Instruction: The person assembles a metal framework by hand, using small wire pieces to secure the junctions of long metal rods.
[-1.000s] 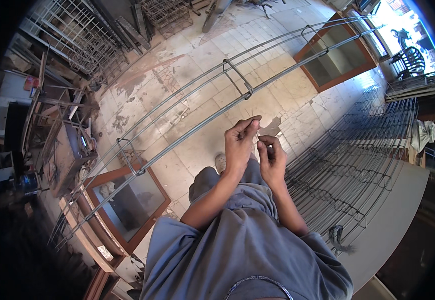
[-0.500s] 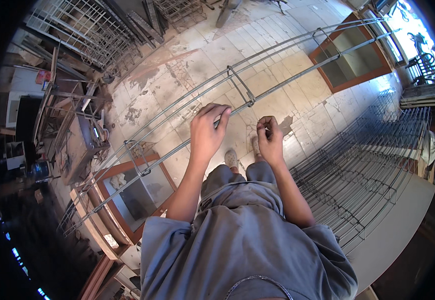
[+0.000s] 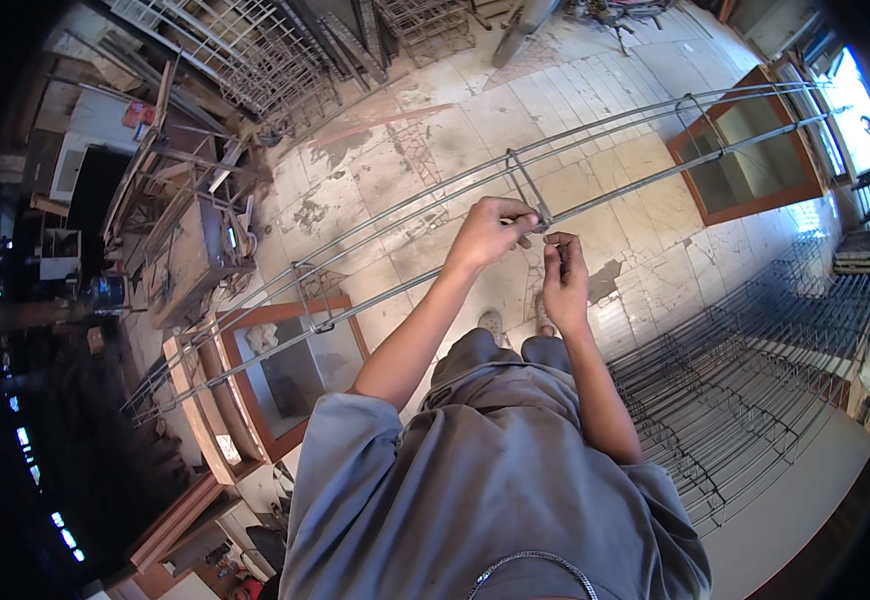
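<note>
A long, narrow rebar cage (image 3: 635, 187) of thin steel rods runs across in front of me, from the lower left to the upper right. Square wire stirrups are spaced along it. My left hand (image 3: 492, 238) is closed at the near rod, its fingertips by the lower corner of the middle stirrup (image 3: 526, 181). Just to the right and nearer me, my right hand (image 3: 566, 283) is raised in a pinch close to that same corner. Whatever either pinch holds is too small to make out.
Wood-framed cabinets with glass panels stand under the cage, one left (image 3: 356, 325) and one right (image 3: 760, 206). Many finished rebar cages (image 3: 725, 400) lie stacked on a pale board (image 3: 805, 480) at my right. Metal grilles (image 3: 255, 60) and scrap lean at the far left.
My left hand has moved right along the near rod to the stirrup corner, and its fingers have closed. The right hand stays pinched beside it. The whole view has shifted slightly.
</note>
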Available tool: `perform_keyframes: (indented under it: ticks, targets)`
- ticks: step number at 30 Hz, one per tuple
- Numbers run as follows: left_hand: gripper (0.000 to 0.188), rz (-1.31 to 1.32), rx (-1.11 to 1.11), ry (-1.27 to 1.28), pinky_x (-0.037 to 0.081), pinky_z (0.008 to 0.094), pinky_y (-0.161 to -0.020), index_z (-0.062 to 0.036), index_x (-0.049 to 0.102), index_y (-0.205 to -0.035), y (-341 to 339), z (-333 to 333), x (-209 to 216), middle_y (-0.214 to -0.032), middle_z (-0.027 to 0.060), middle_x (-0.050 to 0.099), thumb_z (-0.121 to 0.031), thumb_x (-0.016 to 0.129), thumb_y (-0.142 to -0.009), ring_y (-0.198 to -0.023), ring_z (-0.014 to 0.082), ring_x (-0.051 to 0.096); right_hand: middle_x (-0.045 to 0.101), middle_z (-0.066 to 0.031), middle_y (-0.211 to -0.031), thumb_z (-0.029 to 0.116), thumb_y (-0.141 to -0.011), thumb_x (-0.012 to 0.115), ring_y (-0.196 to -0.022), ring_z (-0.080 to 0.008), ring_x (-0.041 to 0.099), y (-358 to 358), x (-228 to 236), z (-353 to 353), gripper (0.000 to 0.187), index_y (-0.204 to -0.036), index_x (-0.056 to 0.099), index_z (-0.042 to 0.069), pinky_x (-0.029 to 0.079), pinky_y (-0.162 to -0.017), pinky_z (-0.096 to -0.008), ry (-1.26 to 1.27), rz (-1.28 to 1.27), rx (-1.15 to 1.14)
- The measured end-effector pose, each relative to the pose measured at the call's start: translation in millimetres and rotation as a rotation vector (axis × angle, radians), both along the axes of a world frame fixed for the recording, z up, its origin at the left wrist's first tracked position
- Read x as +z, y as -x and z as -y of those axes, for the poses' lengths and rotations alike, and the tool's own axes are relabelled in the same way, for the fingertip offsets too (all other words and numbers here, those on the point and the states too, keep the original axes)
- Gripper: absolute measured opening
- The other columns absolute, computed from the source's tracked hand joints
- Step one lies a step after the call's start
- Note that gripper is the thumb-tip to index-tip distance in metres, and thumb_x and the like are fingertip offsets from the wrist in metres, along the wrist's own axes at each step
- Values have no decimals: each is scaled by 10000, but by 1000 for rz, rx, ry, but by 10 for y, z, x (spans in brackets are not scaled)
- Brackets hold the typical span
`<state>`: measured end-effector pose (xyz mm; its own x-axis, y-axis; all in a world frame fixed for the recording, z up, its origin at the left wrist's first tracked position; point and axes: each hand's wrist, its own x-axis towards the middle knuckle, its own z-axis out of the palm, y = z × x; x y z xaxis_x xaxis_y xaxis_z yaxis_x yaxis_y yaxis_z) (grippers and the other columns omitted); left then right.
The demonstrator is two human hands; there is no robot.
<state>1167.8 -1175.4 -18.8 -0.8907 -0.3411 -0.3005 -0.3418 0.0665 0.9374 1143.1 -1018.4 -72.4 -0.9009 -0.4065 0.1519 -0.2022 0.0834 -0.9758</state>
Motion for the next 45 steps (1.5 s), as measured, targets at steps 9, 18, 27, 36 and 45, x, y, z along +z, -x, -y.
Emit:
perform_keyframes:
  ticks: [9, 18, 27, 36, 45]
  targets:
    - [208, 27, 107, -147, 507, 258, -525, 71, 687, -959, 14, -27, -4, -809, 133, 714, -112, 703, -861, -621, 153, 686, 412, 8, -548, 133, -987, 548, -510, -64, 333, -77, 331, 71, 97, -1017, 543, 41, 262, -463, -277, -216, 99, -62]
    - [138, -259, -2, 447, 559, 305, -668, 30, 694, -921, -169, -153, -6, -819, 142, 727, -89, 687, -852, -716, 199, 719, 465, -20, -558, 105, -973, 549, -505, -82, 373, -66, 332, 101, 88, -973, 555, 17, 287, -468, -301, -136, 201, -75]
    - [166, -167, 42, 362, 556, 329, -736, 19, 697, -920, -85, -188, 66, -823, 153, 721, -135, 685, -860, -813, 261, 725, 557, -37, -628, 39, -955, 560, -558, -78, 473, -79, 283, 166, 63, -931, 553, -19, 374, -501, -272, -23, 165, -131]
    - [377, 103, -192, 402, 495, 366, -649, 20, 708, -873, 36, -6, 255, -773, 181, 697, -356, 676, -875, -676, 253, 661, 570, -57, -653, 38, -954, 568, -564, -84, 470, -52, 293, 158, 87, -908, 537, -28, 382, -503, -274, 16, 100, -130]
    - [370, 0, -86, 427, 498, 351, -647, 17, 727, -882, 27, -80, 342, -759, 156, 700, -352, 718, -848, -680, 225, 660, 548, -46, -622, 40, -919, 594, -546, -77, 462, -3, 417, 138, 87, -892, 544, -26, 376, -495, -275, -29, 82, -122]
